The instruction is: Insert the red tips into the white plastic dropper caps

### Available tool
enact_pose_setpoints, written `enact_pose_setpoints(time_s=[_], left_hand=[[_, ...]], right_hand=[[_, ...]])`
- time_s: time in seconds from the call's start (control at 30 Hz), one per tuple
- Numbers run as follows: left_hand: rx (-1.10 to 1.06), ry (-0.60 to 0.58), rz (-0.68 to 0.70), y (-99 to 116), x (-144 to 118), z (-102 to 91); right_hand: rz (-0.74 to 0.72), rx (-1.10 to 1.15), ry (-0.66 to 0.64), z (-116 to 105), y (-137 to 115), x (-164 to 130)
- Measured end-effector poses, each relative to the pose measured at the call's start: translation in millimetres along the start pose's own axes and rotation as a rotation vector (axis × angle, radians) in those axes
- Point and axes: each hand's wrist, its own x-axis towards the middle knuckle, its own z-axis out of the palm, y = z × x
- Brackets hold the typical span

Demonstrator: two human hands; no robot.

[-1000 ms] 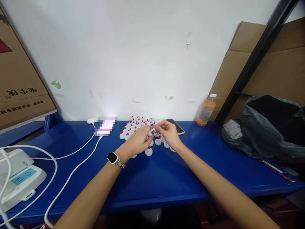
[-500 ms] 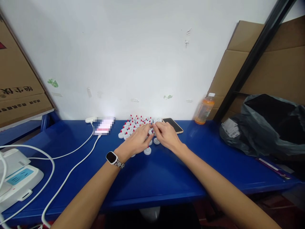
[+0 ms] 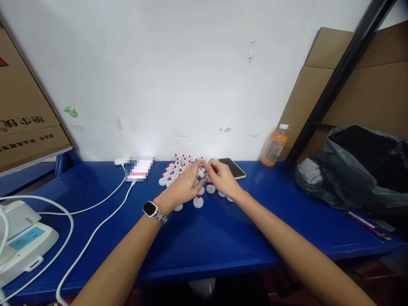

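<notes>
My left hand (image 3: 185, 183), with a watch on its wrist, is curled around a small white nozzle cap (image 3: 201, 172) held between thumb and fingers. From the right, my right hand (image 3: 222, 177) meets it, thumb and forefinger pinched at the cap's upper side. What those fingertips grip is too small to make out. Around and behind the hands stand many white caps with red tips (image 3: 174, 170). Nearer to me, one red-tipped cap (image 3: 198, 202) stands upright, and another (image 3: 210, 188) is just below my right fingers. My hands partly hide the group.
A dark-screened phone (image 3: 234, 168) lies behind my right hand. Left on the blue table (image 3: 216, 242) are a lit phone (image 3: 139, 169), white cables and a power strip (image 3: 32, 244). To the right are an orange drink bottle (image 3: 274, 145) and a dark plastic bag (image 3: 357, 165).
My right hand's fingers have lifted and shifted slightly, and the cap between the hands shows more. My left hand stays in nearly the same place, its fingers a little straighter.
</notes>
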Motion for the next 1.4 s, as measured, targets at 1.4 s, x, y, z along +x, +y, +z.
enact_pose_setpoints(time_s=[1.4], left_hand=[[0.189, 0.072, -0.001, -4, 43, 4.9]], right_hand=[[0.192, -0.083, -0.09, -29, 65, 43]])
